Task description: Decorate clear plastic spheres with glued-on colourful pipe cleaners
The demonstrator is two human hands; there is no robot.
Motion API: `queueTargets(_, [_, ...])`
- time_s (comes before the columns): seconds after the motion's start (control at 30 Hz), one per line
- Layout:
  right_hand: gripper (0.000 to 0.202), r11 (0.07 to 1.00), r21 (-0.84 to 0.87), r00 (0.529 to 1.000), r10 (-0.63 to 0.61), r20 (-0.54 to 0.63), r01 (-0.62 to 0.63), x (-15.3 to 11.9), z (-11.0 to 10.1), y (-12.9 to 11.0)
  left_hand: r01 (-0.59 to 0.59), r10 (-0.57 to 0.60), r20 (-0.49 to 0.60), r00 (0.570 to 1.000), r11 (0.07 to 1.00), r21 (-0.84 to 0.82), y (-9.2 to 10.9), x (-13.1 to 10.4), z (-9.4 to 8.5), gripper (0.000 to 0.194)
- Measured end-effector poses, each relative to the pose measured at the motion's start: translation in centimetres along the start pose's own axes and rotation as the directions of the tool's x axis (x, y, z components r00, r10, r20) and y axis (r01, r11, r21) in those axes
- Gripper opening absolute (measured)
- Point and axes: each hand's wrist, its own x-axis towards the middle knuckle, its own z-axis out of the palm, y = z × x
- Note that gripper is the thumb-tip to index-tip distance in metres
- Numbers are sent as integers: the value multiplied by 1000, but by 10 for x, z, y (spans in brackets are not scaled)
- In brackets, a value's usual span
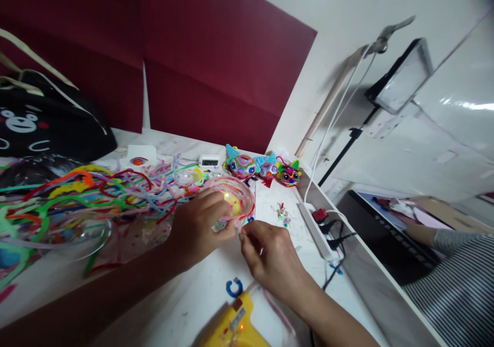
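My left hand (200, 226) is closed in a pinch beside a round, clear pinkish bowl-like piece (235, 198) with yellow and red inside. Close to its fingertips, my right hand (270, 254) is also pinched. What lies between the fingertips of either hand is too small to make out. Below my hands, a yellow glue gun (235, 326) with a lit orange light rests on the white table. A blue C-shaped piece (234, 288) lies just above it. A pale pink strip (280, 313) trails down under my right wrist.
Tangled pipe cleaners (92, 193) cover the left side. Several colourful animal-face ornaments (242, 167) stand at the back by a small digital clock (209, 161). A power strip (320, 234) with plugs lies right. A black bag (50, 121) sits far left; a person's striped sleeve (459, 280) shows right.
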Motion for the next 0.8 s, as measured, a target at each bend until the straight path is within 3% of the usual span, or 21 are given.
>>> queueTargets(0.13, [20, 980, 191, 999, 52, -16, -48, 1, -5, -1, -55, 55, 38, 998, 998, 8, 1, -1, 2, 16])
queueTargets(0.23, [19, 977, 210, 993, 53, -102, -30, 4, -7, 4, -86, 85, 47, 995, 996, 6, 4, -1, 2, 17])
queueTargets(0.37, [13, 998, 40, 972, -36, -233, 46, 4, -3, 10, -40, 41, 33, 999, 999, -31, 4, -1, 1, 17])
queueTargets(0.57, [19, 973, -215, 982, -117, -151, 82, -3, 6, 4, 14, -15, -20, 1000, 1000, -28, 2, 0, 0, 14])
queueTargets(0.63, [20, 987, -142, 992, -84, -97, 70, -4, 6, 1, 19, -19, 0, 1000, 1000, -23, 2, 0, 0, 15])
queueTargets(0.7, [22, 999, 38, 1000, -6, -23, 7, -3, 4, -1, 11, -11, 21, 1000, 1000, -18, 2, 0, 1, 16])
queueTargets(0.8, [27, 919, 357, 985, 143, 94, -167, 1, -2, -2, -18, 19, 39, 999, 1000, -21, 3, -1, 1, 17])
